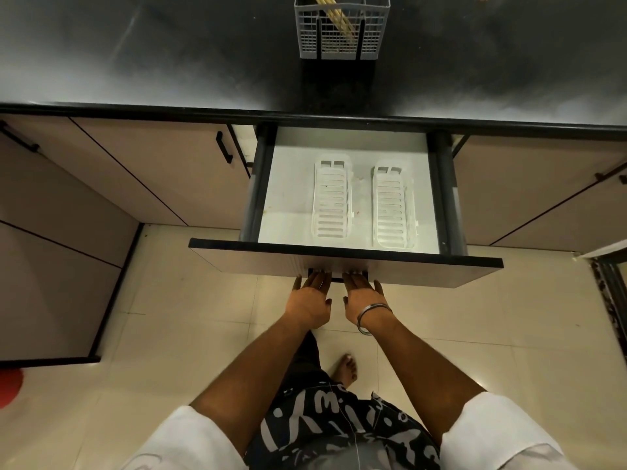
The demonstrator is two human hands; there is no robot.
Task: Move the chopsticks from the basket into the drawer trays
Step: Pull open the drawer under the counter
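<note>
A grey wire basket [341, 39] stands on the dark countertop at the top, with pale wooden chopsticks [336, 18] leaning inside it. Below the counter a drawer [346, 257] is pulled out. Two white slotted trays lie in it side by side: the left tray [331, 199] and the right tray [393, 205], both with nothing in them. My left hand [310, 298] and my right hand [364, 295] are under the drawer front, their fingers hooked on the black drawer handle [337, 276]. A metal bangle sits on my right wrist.
The black countertop [169, 62] spans the top of the view. Beige cabinet doors with black handles [224, 147] flank the drawer. The floor is pale tile, with my bare foot [346, 369] below the drawer and a red object [10, 388] at the left edge.
</note>
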